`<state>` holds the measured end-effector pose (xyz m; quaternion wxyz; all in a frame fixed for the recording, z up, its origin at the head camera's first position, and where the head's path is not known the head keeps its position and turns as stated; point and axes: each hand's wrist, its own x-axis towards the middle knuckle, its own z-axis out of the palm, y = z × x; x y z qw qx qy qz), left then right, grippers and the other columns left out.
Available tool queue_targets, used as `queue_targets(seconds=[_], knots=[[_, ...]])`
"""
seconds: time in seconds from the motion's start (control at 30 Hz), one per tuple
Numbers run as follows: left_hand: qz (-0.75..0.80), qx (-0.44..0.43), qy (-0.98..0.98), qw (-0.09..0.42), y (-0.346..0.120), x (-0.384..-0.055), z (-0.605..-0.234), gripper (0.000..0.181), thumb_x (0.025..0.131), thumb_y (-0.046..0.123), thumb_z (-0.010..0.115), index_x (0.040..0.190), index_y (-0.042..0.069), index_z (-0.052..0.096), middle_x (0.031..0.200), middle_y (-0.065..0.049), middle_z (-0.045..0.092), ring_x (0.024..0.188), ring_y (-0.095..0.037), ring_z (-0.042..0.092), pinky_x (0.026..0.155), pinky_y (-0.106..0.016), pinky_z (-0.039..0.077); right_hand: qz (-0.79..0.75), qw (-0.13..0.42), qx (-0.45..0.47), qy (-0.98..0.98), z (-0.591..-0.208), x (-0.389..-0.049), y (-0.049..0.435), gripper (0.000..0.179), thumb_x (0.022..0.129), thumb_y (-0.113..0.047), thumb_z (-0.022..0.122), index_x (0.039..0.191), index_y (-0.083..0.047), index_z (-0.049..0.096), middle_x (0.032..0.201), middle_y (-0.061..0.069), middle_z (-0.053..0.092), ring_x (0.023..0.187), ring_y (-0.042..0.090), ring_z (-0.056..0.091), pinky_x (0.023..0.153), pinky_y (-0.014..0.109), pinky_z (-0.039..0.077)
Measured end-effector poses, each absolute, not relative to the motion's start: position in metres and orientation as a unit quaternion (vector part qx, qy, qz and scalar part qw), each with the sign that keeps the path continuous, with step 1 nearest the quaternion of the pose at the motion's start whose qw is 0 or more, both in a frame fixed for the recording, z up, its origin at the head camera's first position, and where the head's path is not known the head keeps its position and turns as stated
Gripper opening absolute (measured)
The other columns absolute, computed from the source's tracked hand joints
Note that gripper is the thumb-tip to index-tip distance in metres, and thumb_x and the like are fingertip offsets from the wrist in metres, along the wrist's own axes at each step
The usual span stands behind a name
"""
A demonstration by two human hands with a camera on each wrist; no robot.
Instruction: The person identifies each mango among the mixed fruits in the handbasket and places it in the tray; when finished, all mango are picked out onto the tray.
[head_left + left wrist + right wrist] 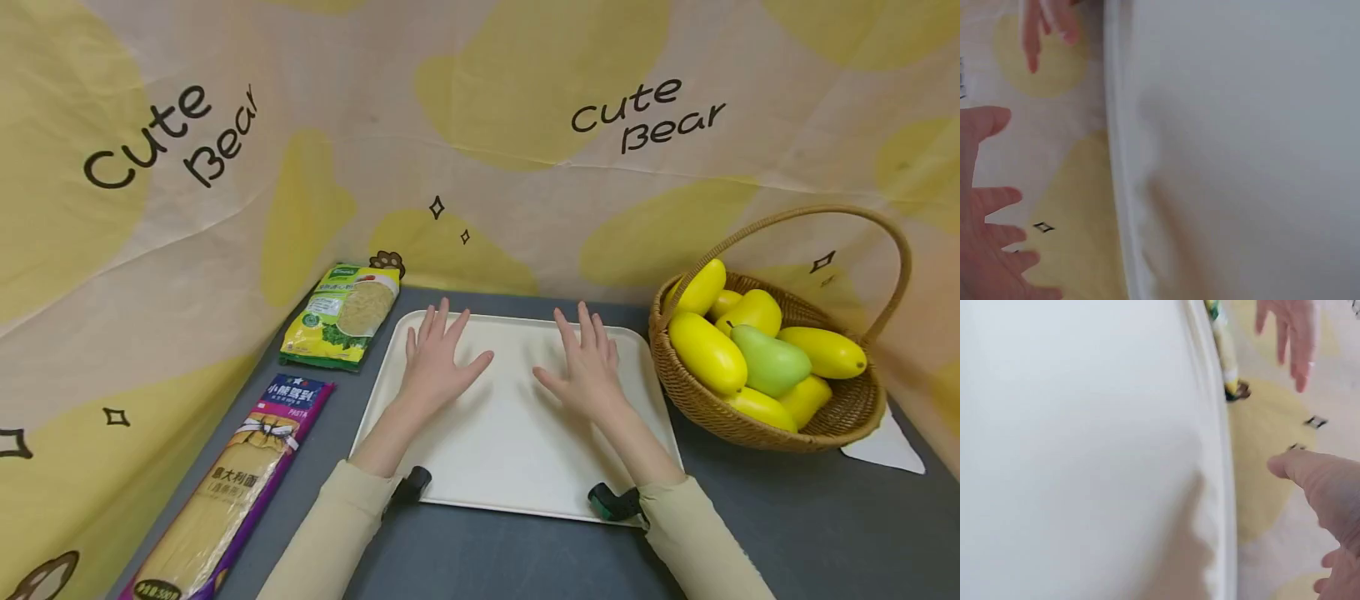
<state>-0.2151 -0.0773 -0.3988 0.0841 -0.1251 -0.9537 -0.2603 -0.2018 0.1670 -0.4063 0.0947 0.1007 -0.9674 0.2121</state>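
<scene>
Both of my hands hover over a white rectangular tray (510, 450), fingers spread and holding nothing. The left hand (438, 367) is over the tray's left half, and the right hand (588, 371) over its right half. In the left wrist view, the left hand (988, 231) shows its fingers apart, with bare tray surface (1241, 125) beside it. The right wrist view has the right thumb (1316, 475) stretched out above the tray's far rim (1225, 487), with the other fingers partly out of frame. Shadows of the hands fall on the tray.
Right of the tray stands a wicker basket (682, 400) holding several yellow fruits (708, 354) and a green pear (768, 360). A white sheet (888, 446) lies partly under it. On the left are a yellow-green Knorr packet (341, 317) and a long pasta pack (232, 492). A printed cloth (495, 117) hangs behind.
</scene>
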Motion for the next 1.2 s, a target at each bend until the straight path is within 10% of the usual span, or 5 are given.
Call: queue_targets(seconds=[0.2, 0.43, 0.7, 0.97, 1.2], knots=[[-0.425, -0.137, -0.892, 0.072, -0.116, -0.179, -0.389, 0.051, 0.093, 0.033, 0.064, 0.137, 0.010, 0.055, 0.150, -0.013, 0.041, 0.140, -0.032, 0.034, 0.111, -0.056, 0.028, 0.275, 0.112, 0.201, -0.933, -0.362, -0.162, 0.194, 0.064, 0.089, -0.027, 0.071, 0.144, -0.007, 0.045, 0.151, 0.019, 0.035, 0.134, 0.039, 0.038, 0.103, 0.057, 0.038], [-0.413, -0.097, -0.904, -0.043, -0.168, -0.167, -0.411, 0.075, 0.095, 0.042, 0.060, 0.153, 0.006, 0.027, 0.160, -0.020, 0.016, 0.145, -0.041, 0.016, 0.111, -0.064, 0.018, 0.217, 0.187, 0.263, -0.921, -0.311, -0.133, 0.251, 0.035, 0.083, -0.012, 0.076, 0.117, -0.007, 0.068, 0.118, 0.009, 0.064, 0.094, 0.022, 0.063, 0.071, 0.039, 0.056], [-0.410, -0.098, -0.902, -0.087, -0.180, -0.173, -0.437, 0.083, 0.094, 0.045, 0.060, 0.155, 0.006, 0.019, 0.162, -0.019, 0.002, 0.146, -0.042, 0.004, 0.112, -0.064, 0.010, 0.133, 0.070, 0.216, -0.965, -0.272, -0.145, 0.313, 0.051, 0.085, -0.022, 0.076, 0.128, -0.001, 0.058, 0.128, 0.022, 0.055, 0.105, 0.039, 0.058, 0.083, 0.058, 0.049], [-0.410, -0.110, -0.905, -0.035, -0.182, -0.169, -0.449, 0.075, 0.095, 0.036, 0.062, 0.153, 0.004, 0.028, 0.162, -0.017, 0.011, 0.148, -0.034, 0.001, 0.114, -0.061, 0.008, 0.129, -0.148, 0.210, -0.958, -0.260, -0.170, 0.330, 0.097, 0.078, -0.042, 0.080, 0.151, -0.004, 0.028, 0.152, 0.029, 0.024, 0.136, 0.051, 0.021, 0.101, 0.071, 0.026], [-0.421, -0.136, -0.897, 0.003, -0.181, -0.171, -0.458, 0.067, 0.093, 0.029, 0.065, 0.148, 0.002, 0.038, 0.158, -0.017, 0.025, 0.149, -0.032, 0.004, 0.115, -0.060, 0.009, 0.130, -0.195, 0.235, -0.943, -0.261, -0.181, 0.337, 0.109, 0.071, -0.036, 0.085, 0.152, -0.003, 0.021, 0.153, 0.027, 0.021, 0.137, 0.050, 0.018, 0.102, 0.069, 0.023]])
